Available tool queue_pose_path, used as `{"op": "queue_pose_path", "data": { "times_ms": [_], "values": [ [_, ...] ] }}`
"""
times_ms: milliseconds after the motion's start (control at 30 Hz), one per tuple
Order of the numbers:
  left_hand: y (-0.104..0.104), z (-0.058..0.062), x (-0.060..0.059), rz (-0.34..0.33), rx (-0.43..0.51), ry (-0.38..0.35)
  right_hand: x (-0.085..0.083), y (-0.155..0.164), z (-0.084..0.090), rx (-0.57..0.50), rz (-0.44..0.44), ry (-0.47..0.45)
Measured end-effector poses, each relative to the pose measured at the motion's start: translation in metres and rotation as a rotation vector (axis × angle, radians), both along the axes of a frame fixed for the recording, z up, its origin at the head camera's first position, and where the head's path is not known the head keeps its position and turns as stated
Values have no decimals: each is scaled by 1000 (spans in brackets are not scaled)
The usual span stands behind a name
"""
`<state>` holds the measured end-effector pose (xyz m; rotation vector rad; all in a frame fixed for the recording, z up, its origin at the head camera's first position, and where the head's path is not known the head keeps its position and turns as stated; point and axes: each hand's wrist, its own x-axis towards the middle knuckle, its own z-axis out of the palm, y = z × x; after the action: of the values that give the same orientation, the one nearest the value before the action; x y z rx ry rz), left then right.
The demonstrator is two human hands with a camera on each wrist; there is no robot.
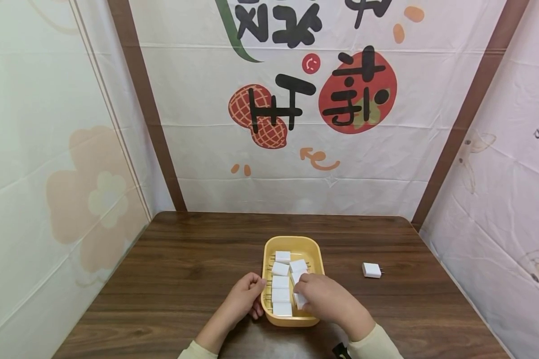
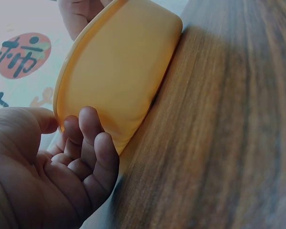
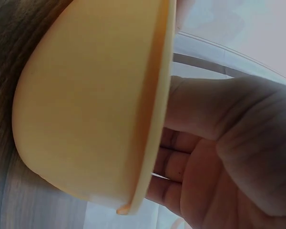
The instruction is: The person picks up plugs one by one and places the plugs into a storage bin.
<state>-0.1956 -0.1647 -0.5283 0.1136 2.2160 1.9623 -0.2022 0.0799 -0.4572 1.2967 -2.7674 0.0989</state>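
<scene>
A yellow plastic box [image 1: 293, 322] stands on the table, with several white plug-in chargers [image 1: 280, 282] lying in two columns inside, prongs of the left column toward the left wall. My left hand [image 1: 244, 299] pinches the box's left rim between thumb and fingers; in the left wrist view, the hand [image 2: 62, 167] has its fingertips against the outer wall. Over the right side of the box, my right hand [image 1: 325, 301] reaches in and grips a white charger [image 1: 300, 301] in the right column. The box wall [image 3: 90, 105] hides those fingertips in the right wrist view.
One more white charger [image 1: 371, 270] lies on the wooden table [image 1: 184, 269] right of the box, prongs pointing right. Printed curtains [image 1: 197, 164] hang behind the table and on both sides. A small black object [image 1: 341, 350] shows near the right sleeve.
</scene>
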Motion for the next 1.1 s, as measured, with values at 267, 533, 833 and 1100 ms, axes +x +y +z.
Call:
{"op": "queue_pose_path", "data": {
  "times_ms": [267, 533, 833, 1100],
  "values": [
    [0, 0, 0, 2, 2, 2, -2, -2, -5, 16, -9, -72],
    [0, 1, 1, 1, 9, 7, -2, -2, -8, 22, -3, -86],
    [0, 1, 1, 1, 11, 6, -4, -3, -7, 33, 10, -102],
    [0, 1, 1, -1, 14, 5, -6, -2, -9, 18, 6, -143]
  ]
}}
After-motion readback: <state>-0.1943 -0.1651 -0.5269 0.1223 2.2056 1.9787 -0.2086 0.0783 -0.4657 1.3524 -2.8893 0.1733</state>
